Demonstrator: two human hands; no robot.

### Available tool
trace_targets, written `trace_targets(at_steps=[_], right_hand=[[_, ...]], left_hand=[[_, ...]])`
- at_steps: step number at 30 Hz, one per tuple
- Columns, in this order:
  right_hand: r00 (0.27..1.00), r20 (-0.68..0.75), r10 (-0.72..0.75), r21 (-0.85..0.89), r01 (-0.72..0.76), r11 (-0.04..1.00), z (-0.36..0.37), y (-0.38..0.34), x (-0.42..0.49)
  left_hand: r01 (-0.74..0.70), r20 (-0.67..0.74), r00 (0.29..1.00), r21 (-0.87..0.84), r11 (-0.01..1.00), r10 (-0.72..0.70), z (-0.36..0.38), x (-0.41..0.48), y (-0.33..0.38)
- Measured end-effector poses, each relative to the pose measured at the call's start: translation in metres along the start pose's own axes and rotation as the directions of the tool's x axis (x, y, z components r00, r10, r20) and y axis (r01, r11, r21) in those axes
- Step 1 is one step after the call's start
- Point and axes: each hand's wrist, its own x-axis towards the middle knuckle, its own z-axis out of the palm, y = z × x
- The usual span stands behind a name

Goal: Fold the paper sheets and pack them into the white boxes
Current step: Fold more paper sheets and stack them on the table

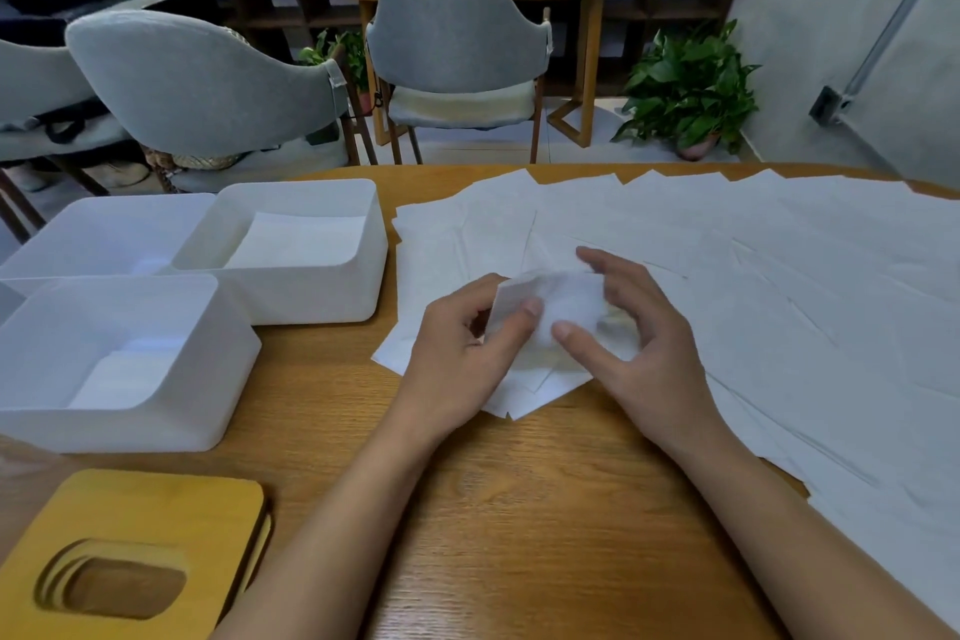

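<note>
"Where's the paper just now?"

"A folded sheet (550, 307) is held up to the right of the near white box (130, 426)."

"And the hands?"

"The left hand (462, 343) pinches its left edge. The right hand (639, 338) curls round the right side, thumb on the front."

"What else is on the desk (519, 509)?"

"Loose sheets (779, 286) lie spread further right of that box. Behind it stands a second white box (311, 296) with folded paper (301, 239) inside. A wooden lid (130, 509) lies in front of it."
</note>
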Motion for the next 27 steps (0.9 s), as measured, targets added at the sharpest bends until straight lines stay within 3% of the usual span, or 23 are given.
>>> trace_targets(at_steps=[3, 7, 9, 12, 15, 18, 20, 23, 25, 27], right_hand=[[0.988, -0.013, 0.155, 0.317, -0.143, 0.937, -0.004, -0.006, 0.0], [0.947, -0.089, 0.308, 0.444, -0.239, 0.864, -0.012, -0.004, 0.003], [0.941, -0.076, 0.329, 0.448, -0.263, 0.854, -0.016, -0.003, 0.005], [0.963, 0.087, 0.254, 0.45, -0.266, 0.853, -0.021, -0.004, 0.004], [0.964, 0.228, 0.134, 0.381, -0.215, 0.899, -0.026, -0.003, 0.003], [0.957, 0.271, 0.1, 0.175, -0.151, 0.973, -0.027, -0.002, 0.003], [0.955, 0.256, 0.15, 0.116, -0.185, 0.976, -0.025, 0.001, 0.003], [0.97, 0.109, 0.217, 0.111, -0.228, 0.967, -0.021, 0.006, 0.004], [0.968, -0.012, 0.251, 0.111, -0.248, 0.962, -0.021, 0.01, 0.005], [0.959, -0.088, 0.268, 0.115, -0.257, 0.959, -0.022, 0.013, 0.005]], left_hand=[[0.088, 0.019, 0.996, -0.112, 0.99, -0.086, 0.004, -0.002, 0.006], [0.164, 0.085, 0.984, -0.116, 0.98, -0.155, 0.0, -0.001, 0.003], [0.151, 0.022, 0.989, -0.134, 0.979, -0.149, -0.004, 0.0, 0.001], [0.124, -0.097, 0.986, -0.119, 0.985, -0.135, -0.009, 0.003, 0.001], [0.131, -0.074, 0.988, -0.032, 0.991, -0.134, -0.014, 0.003, -0.001], [0.114, -0.035, 0.993, -0.007, 0.993, -0.114, -0.013, 0.003, -0.002], [0.064, -0.076, 0.995, 0.091, 0.994, -0.057, -0.016, 0.006, -0.009], [0.051, -0.218, 0.974, 0.455, 0.889, 0.056, -0.023, 0.01, -0.028], [0.133, -0.249, 0.968, 0.581, 0.803, 0.019, -0.027, 0.011, -0.038], [0.186, -0.245, 0.969, 0.603, 0.776, -0.042, -0.027, 0.011, -0.044]])
